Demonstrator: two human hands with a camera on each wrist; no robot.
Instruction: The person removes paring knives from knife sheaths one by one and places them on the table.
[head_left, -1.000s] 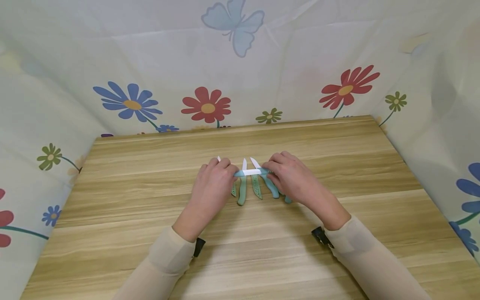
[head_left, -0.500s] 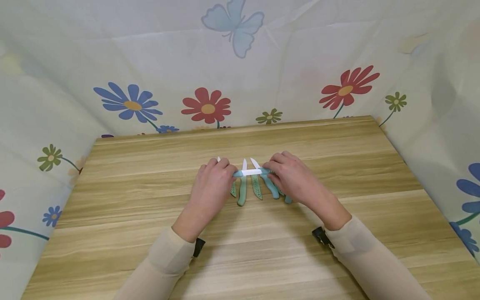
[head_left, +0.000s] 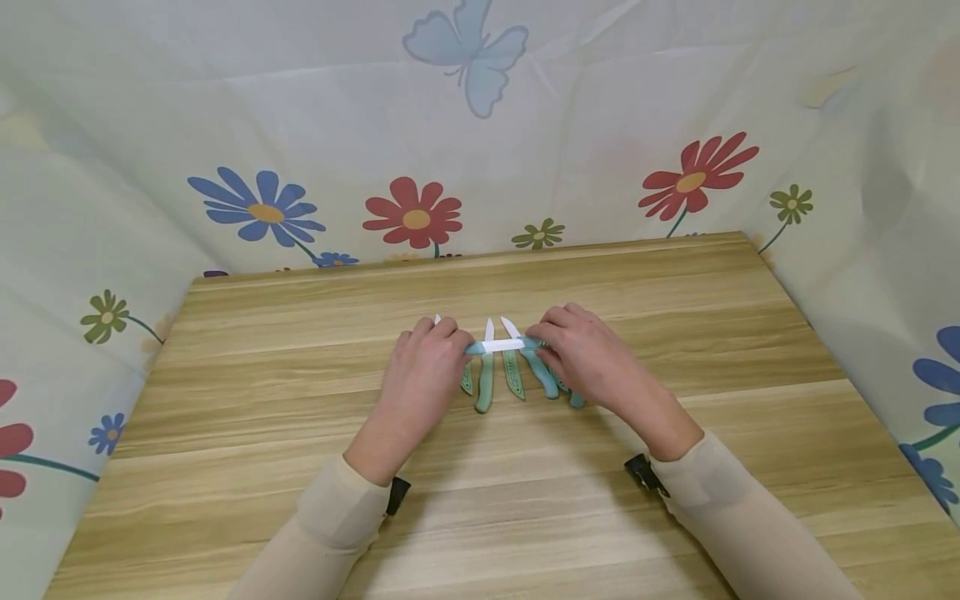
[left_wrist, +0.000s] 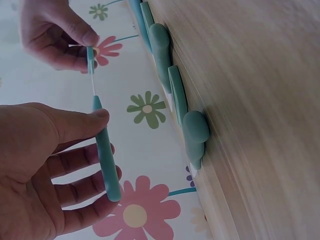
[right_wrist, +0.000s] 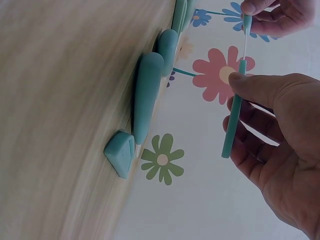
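Observation:
My left hand (head_left: pixel 426 362) pinches the blue-green handle of a paring knife (left_wrist: pixel 107 160) between thumb and fingers. Its white blade points right, with the tip end at or inside a flat teal blade sheath (right_wrist: pixel 233 127); how deep it sits is hard to tell. My right hand (head_left: pixel 583 350) grips that sheath. Both are held above the table. Below lie a green-handled knife (head_left: pixel 485 383), a patterned green sheath (head_left: pixel 513 375) and a blue-handled knife (head_left: pixel 542 375), white blades pointing away from me. More knife and sheath parts are partly hidden under my hands.
The wood-grain table (head_left: pixel 510 508) carries the row of knives and sheaths near its middle. A white cloth wall (head_left: pixel 585 158) with printed flowers and a butterfly stands along its back and sides.

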